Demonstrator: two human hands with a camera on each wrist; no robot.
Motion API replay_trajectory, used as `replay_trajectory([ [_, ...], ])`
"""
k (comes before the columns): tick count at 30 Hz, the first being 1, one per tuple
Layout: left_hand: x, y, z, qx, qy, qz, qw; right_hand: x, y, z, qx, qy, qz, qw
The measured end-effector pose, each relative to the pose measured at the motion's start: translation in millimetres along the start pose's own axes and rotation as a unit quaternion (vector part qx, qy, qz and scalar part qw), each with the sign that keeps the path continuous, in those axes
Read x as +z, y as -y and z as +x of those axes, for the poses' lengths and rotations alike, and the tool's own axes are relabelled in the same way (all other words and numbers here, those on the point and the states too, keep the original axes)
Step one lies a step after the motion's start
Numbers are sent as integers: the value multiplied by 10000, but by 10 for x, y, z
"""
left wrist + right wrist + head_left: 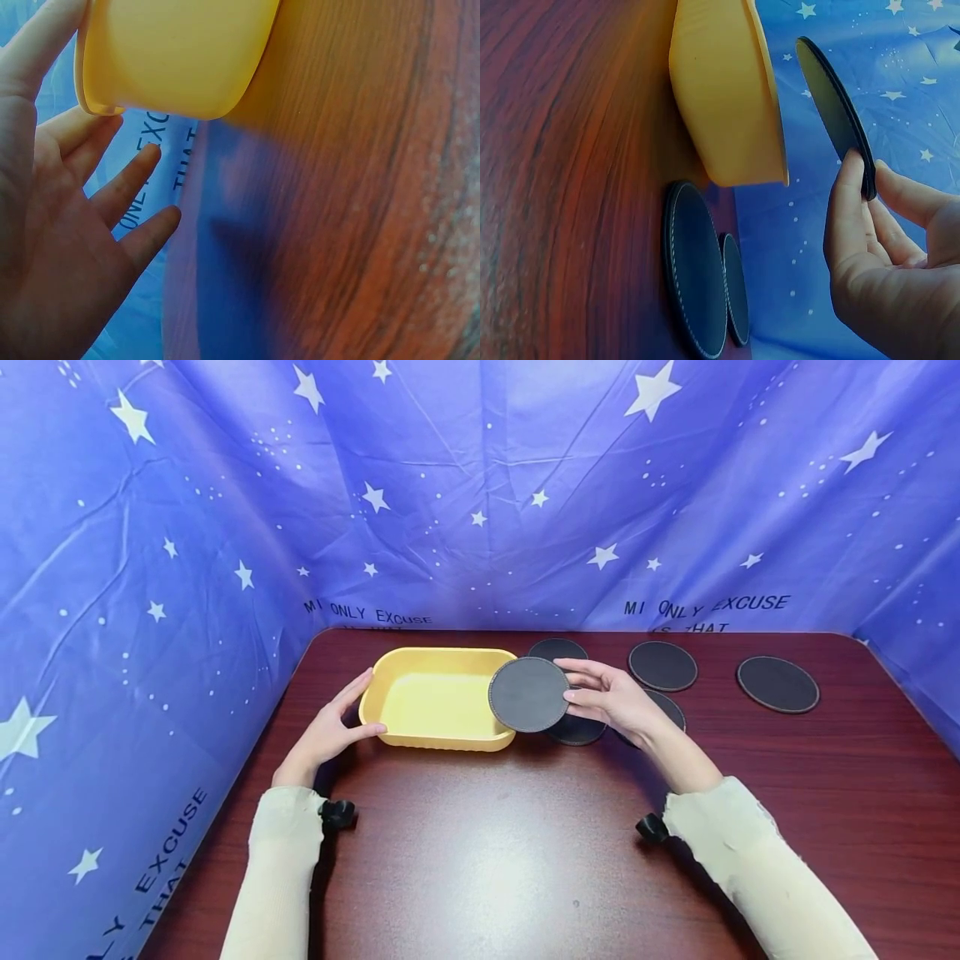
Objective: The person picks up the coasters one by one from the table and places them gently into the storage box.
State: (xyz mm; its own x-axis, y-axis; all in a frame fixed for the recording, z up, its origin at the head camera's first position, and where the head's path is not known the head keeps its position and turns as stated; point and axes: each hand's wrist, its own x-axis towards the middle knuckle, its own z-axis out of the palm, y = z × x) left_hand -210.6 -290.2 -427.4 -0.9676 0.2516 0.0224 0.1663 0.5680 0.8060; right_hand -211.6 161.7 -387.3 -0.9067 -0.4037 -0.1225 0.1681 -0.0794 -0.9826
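Note:
My right hand [615,697] pinches a round black coaster [528,693] by its edge, thumb on one side and fingers on the other. Raised and tilted, the coaster overlaps the right end of a yellow rectangular container [420,706] in the head view. From the right wrist view, this coaster [832,97] is above the container's rim, apart from it. At the container's left end, my left hand [326,735] holds the rim between thumb and fingers. The left wrist view shows its other fingers [127,184] spread away from the yellow wall [172,60].
More black stitched coasters lie on the dark red wooden table [420,827]: one behind [558,648] and one beneath [577,731] the raised coaster, others farther right [663,666], [777,683]. Another coaster [670,706] is partly covered by my right hand. A blue star-patterned cloth [480,485] surrounds the table.

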Motion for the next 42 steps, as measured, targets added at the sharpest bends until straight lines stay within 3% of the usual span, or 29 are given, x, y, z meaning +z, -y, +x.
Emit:
replay_trajectory([
  [22, 10, 3, 0, 86, 16, -58, 9999, 347, 51, 237, -11, -30, -37, 10000],
  [34, 12, 5, -11, 137, -1, -94, 9999, 627, 18, 428, 45, -123, -84, 9999],
  [42, 17, 11, -12, 211, -31, -73, 9997, 859, -4, 587, 150, -77, 230, 9996],
])
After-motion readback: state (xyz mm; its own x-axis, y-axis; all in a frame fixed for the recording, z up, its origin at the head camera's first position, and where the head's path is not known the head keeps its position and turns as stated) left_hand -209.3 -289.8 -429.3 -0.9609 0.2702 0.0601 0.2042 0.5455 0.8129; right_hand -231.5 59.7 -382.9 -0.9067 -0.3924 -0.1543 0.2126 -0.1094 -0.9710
